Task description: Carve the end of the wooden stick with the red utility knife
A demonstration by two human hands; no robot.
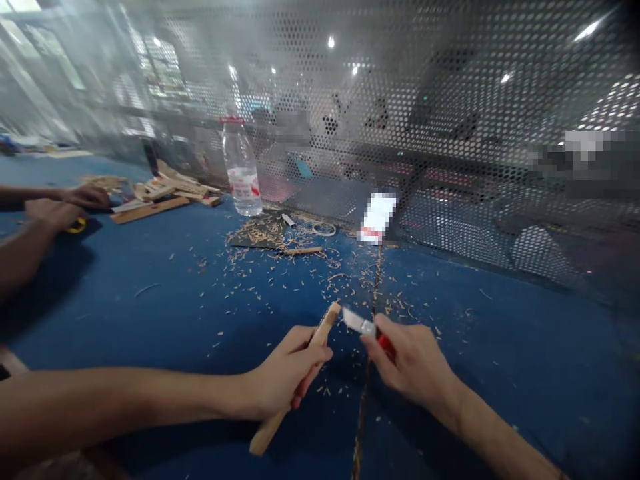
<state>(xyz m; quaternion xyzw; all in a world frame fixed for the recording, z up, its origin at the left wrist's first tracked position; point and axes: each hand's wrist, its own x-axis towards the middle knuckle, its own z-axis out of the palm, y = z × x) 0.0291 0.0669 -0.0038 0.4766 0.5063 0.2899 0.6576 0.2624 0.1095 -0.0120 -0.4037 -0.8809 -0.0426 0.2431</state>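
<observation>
— Along your blue workbench (450, 393), what is the biggest thing in front of you?

— A perforated metal screen (505, 87) runs along the far edge. A plastic water bottle (243, 177) stands upright close to it, and further right a blurred pale rectangle (377, 219) leans near the mesh.

— And off to your left?

— A co-worker's hand (87, 197) and that person's other hand (53, 215) lie near a heap of wooden strips (175, 189). Something yellow (77, 227) shows by the lower hand, too small to name.

— Closer to you?

— Wood shavings (395, 300) are scattered over the bench top, thickest on a dark mat (260, 233) straight ahead of you.

— What about your own grip?

— Your left hand (295, 370) is closed firmly around a wooden stick (325, 327), which you hold at a slant, its upper end rising past your thumb and its lower end reaching down toward you. Your right hand (410, 357) is closed too, with the red handle of a utility knife (357, 322) pinched between your thumb and fingers.

— And the blade?

— Its bare steel points left, just beside the upper end of the stick.
</observation>
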